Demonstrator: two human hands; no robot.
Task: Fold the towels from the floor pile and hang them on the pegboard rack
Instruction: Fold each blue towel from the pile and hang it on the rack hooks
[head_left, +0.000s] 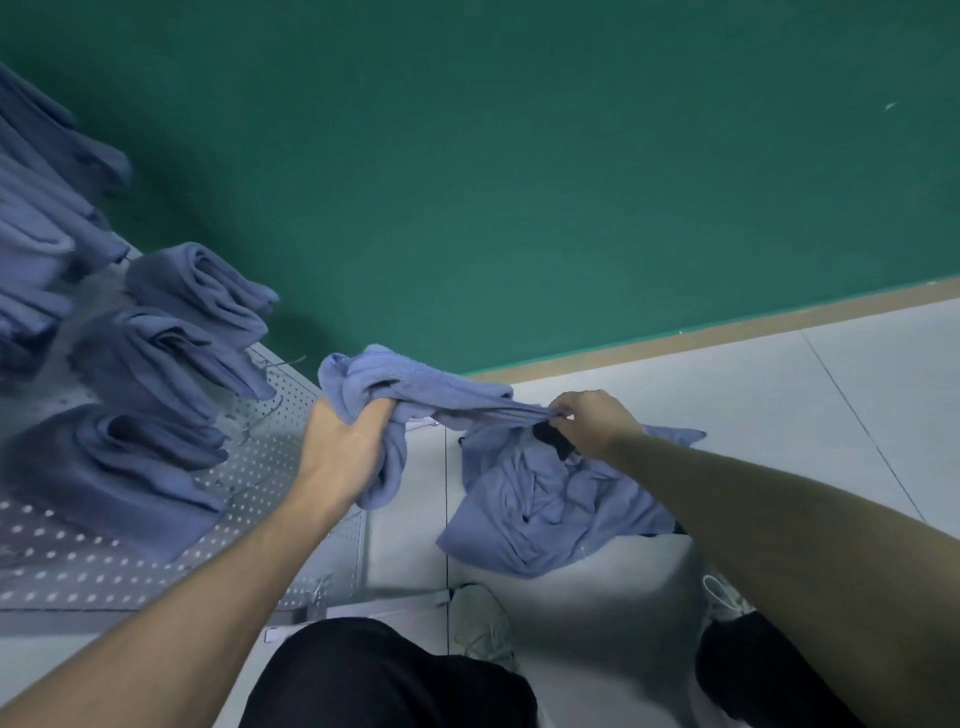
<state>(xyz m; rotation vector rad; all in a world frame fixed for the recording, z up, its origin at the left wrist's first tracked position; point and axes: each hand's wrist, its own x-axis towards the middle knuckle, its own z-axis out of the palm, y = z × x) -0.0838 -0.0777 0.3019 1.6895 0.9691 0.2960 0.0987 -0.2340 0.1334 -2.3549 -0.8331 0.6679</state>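
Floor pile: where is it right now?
Head view, lower right of centre: the floor pile lies on the pale floor, under the right hand, right of the pegboard rack.

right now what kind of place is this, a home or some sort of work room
Probably a work or stockroom rather than a home: a grey perforated metal pegboard rack carries many identical folded blue towels, the wall is plain green, and more blue towels lie piled on a pale tiled floor.
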